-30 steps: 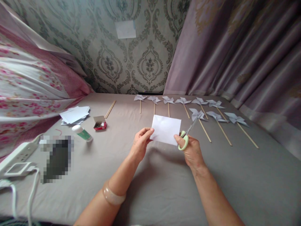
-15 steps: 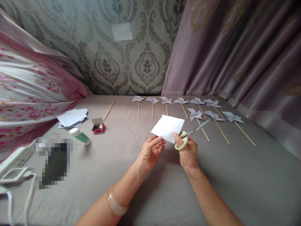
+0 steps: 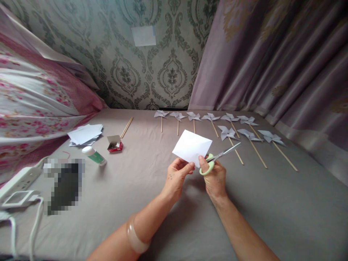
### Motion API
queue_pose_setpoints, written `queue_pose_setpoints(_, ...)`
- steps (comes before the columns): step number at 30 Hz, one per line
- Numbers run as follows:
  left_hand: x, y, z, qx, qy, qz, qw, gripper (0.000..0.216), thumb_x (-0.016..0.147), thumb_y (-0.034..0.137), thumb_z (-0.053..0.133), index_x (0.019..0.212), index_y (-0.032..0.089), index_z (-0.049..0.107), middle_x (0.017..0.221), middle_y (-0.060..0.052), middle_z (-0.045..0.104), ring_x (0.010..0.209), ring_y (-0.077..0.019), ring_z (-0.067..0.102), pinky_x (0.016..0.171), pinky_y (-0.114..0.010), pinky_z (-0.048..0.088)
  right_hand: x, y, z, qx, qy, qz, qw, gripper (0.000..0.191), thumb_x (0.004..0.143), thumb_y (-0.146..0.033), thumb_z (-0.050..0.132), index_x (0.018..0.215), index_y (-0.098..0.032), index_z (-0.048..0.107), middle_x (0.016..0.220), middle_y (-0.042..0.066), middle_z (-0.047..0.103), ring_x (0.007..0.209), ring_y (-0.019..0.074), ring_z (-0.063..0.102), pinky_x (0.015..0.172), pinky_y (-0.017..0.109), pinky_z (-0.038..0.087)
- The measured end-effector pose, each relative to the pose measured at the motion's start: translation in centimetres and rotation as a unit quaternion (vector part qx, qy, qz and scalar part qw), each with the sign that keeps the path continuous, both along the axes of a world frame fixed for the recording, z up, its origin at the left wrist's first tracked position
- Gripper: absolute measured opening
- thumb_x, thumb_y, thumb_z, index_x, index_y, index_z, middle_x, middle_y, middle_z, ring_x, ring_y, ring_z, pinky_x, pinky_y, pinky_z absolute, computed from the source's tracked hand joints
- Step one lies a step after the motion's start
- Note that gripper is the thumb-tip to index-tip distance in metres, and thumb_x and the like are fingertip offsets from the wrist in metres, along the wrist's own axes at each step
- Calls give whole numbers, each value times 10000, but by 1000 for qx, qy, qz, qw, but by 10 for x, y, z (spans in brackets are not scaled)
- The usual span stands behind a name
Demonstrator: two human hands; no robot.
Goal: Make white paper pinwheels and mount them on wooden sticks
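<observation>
A white square of paper (image 3: 192, 145), with a faint crease towards its right corner, is held up over the bed-like surface. My left hand (image 3: 178, 175) pinches its lower edge between thumb and fingers. My right hand (image 3: 214, 177) grips a pair of scissors (image 3: 208, 168) with pale green handles, the thumb through one loop and also pressing on the paper's lower right edge. The silver blades point up and to the right, away from the paper. A clear bangle circles my left forearm.
Several paper pinwheels on sticks (image 3: 228, 133) lie at the back right. To the left are loose sticks (image 3: 127, 127), a small red box (image 3: 115, 145), a glue bottle (image 3: 95, 156), stacked paper (image 3: 85, 135), a power strip (image 3: 25, 181) and a blurred-out dark object (image 3: 66, 188).
My left hand has turned and shifted its pinch to the right along the paper's lower edge. The paper and scissors have moved slightly left.
</observation>
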State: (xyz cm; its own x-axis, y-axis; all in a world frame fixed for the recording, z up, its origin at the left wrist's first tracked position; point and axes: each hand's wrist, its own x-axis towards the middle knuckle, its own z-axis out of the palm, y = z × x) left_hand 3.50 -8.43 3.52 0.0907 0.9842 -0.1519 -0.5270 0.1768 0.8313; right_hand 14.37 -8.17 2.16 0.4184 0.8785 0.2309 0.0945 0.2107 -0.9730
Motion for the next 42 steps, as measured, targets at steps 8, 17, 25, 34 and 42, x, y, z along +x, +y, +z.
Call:
queue_pose_setpoints(8,-18,14,4,39,43,60,997,234,636,291,791,780,147,676,731,-16,665,672,-110,556,628,-232,425,7,-3,17,-82,-95,89,988,457,770,-615,580,641,-180,525,546,-34,478,534,116,430,521,250,368)
queue_pose_setpoints(17,-49,29,17,55,33,132,989,220,608,280,790,724,159,647,668,16,628,621,-82,542,620,-207,426,-1,-16,14,-185,-309,358,861,553,869,-663,355,657,-173,501,635,9,517,605,134,439,546,260,307)
queue_pose_setpoints(25,-38,23,12,44,27,98,994,238,627,300,792,751,153,652,700,-2,657,641,-100,590,626,-222,459,-2,-16,12,-200,-298,383,851,532,844,-672,367,626,-192,437,605,-7,451,594,133,392,530,260,278)
queue_pose_setpoints(34,-35,21,13,36,18,98,994,256,620,303,804,758,147,656,708,-3,662,641,-99,589,631,-228,464,-3,-15,9,-207,-280,355,868,530,817,-666,437,595,-185,426,583,-28,387,591,118,352,541,257,273)
queue_pose_setpoints(42,-33,20,15,33,17,99,994,262,615,300,805,768,144,660,726,-8,664,653,-103,584,635,-234,466,-4,-16,11,-208,-280,326,879,496,782,-607,531,553,-174,451,541,-38,370,557,103,331,513,251,250)
